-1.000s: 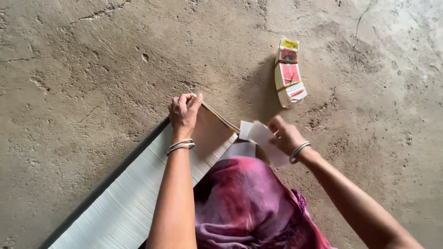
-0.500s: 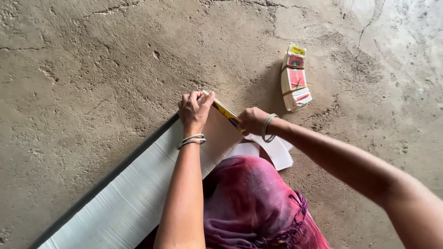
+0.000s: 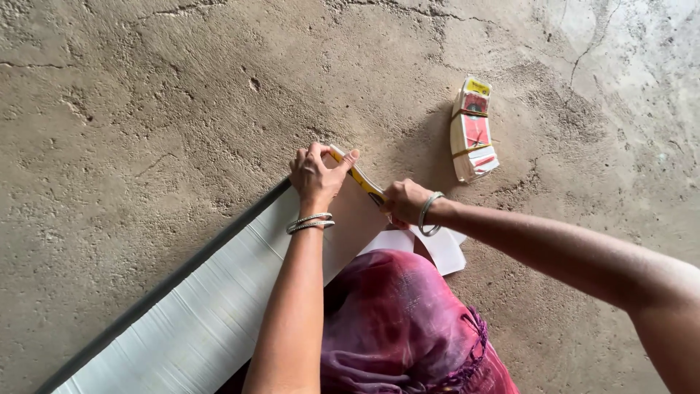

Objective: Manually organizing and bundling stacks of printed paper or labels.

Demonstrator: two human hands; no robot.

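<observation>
- On the concrete floor (image 3: pixel 146 95), a long white board (image 3: pixel 211 306) is lying aslant.
- Left hand (image 3: pixel 315 175) is pressing flat on its far end, fingers curled over a yellow strip (image 3: pixel 357 177).
- Right hand (image 3: pixel 405 201) is pinching that strip's other end.
- Banded packet stack (image 3: pixel 472 131) is sitting apart.

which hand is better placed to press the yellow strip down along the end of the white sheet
Probably the right. The right hand rests on the near end of the yellow strip with the strip's length ahead of it. The left hand pinches the far end against the white sheet, so it looks better suited to anchoring.
</observation>
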